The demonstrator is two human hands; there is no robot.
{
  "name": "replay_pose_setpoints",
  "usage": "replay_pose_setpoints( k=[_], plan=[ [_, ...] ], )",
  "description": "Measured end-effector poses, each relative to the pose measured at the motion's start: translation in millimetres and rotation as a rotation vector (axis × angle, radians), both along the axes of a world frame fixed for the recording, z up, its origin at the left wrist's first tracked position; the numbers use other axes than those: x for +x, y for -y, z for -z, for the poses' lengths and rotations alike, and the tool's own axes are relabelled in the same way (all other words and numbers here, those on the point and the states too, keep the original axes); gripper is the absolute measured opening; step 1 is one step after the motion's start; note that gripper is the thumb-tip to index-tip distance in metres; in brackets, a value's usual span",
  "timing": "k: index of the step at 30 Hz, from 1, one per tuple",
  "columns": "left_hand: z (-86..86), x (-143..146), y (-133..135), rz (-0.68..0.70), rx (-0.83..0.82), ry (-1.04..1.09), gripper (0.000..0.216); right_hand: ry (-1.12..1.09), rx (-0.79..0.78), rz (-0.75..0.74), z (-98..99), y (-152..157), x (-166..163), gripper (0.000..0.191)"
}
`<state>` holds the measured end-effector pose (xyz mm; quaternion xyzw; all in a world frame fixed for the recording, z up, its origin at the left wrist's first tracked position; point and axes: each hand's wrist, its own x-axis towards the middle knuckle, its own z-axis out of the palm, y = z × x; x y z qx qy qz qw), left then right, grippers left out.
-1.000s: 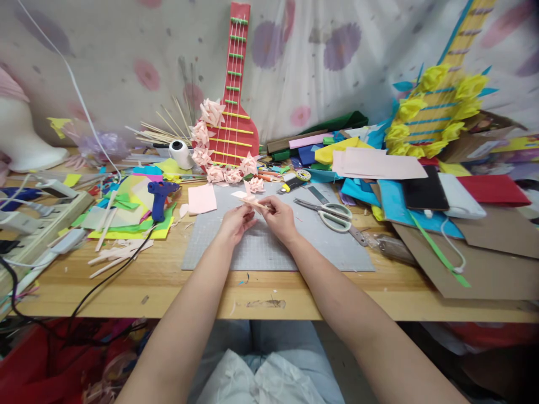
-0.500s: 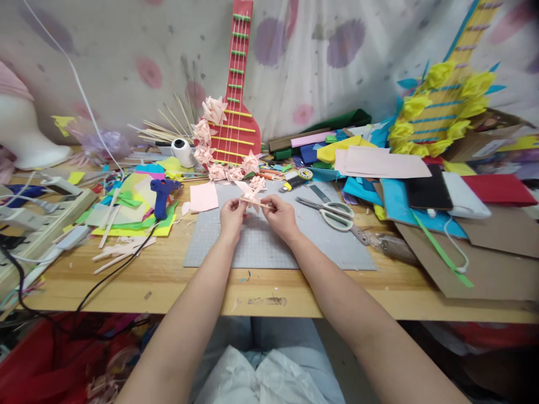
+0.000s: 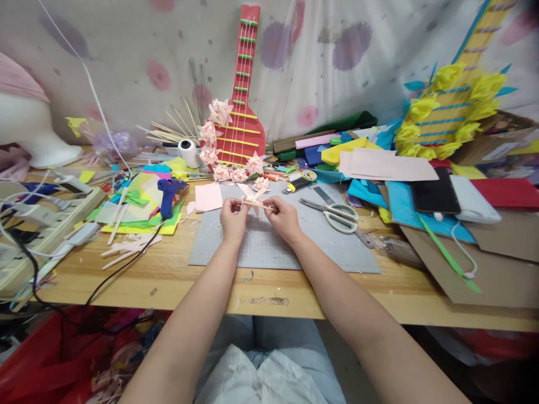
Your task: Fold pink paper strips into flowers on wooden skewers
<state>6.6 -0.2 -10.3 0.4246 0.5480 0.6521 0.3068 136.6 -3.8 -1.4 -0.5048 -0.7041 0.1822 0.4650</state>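
Note:
Over the grey cutting mat [image 3: 210, 244], my left hand [image 3: 234, 220] is closed in a pinch on a pink paper flower [image 3: 253, 197] with pointed strips sticking out. My right hand [image 3: 283, 219] grips one end of a thin wooden stick [image 3: 263, 206], which runs across to the flower and the left fingertips. How the stick meets the paper is too small to tell. A square of pink paper [image 3: 208, 197] lies left of the hands, and a finished pink flower [image 3: 261, 184] sits just behind them.
A red paper guitar [image 3: 246, 123] with pink flowers leans at the back. Scissors [image 3: 337, 216] and a utility knife [image 3: 297, 184] lie to the right. A blue glue gun [image 3: 169, 196] rests at left on coloured paper, its black cord [image 3: 122, 269] trailing over the table edge. Cardboard [image 3: 446, 269] covers the right side.
The whole view has shifted slightly, so things appear a little farther right. Both hands keep their hold on the flower and stick, with only small finger movements.

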Motion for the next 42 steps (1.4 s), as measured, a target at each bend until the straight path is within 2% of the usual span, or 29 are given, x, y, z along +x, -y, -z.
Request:
replay_pose_setpoints(
  k=[3,11,19,22,27,31,34,37,42],
  plan=[
    [-0.5,1,1,0.044,-0.020,0.065,0.021,0.016,-0.006,-0.001,-1.7,1,0,0.023],
    [0.9,1,-3,0.025,-0.081,0.127,0.016,0.071,0.012,-0.003,-4.5,4,-3,0.022],
    [-12.9,-1,4,0.292,-0.265,0.452,0.022,0.067,0.044,0.038,-4.7,2,-1,0.021],
    [-16.9,-1,6,0.342,-0.323,0.520,0.021,0.111,0.069,0.031,-7.7,4,-2,0.026],
    [-19.2,-2,4,0.252,-0.317,0.591,0.015,0.136,0.142,0.010,-13.6,13,-7,0.052],
    [-15.3,-6,0,0.131,-0.240,0.564,0.018,0.248,0.152,-0.055,-16.9,18,-10,0.033],
    [-11.1,-8,-2,0.062,-0.160,0.543,0.022,0.411,0.089,-0.073,-16.3,16,-12,0.032],
    [-8.5,-5,-1,0.065,-0.100,0.518,0.019,0.487,0.013,-0.026,-12.2,12,-12,0.031],
    [-8.0,1,2,0.115,-0.150,0.471,0.009,0.433,-0.100,0.018,-5.3,5,-8,0.027]
  ],
)
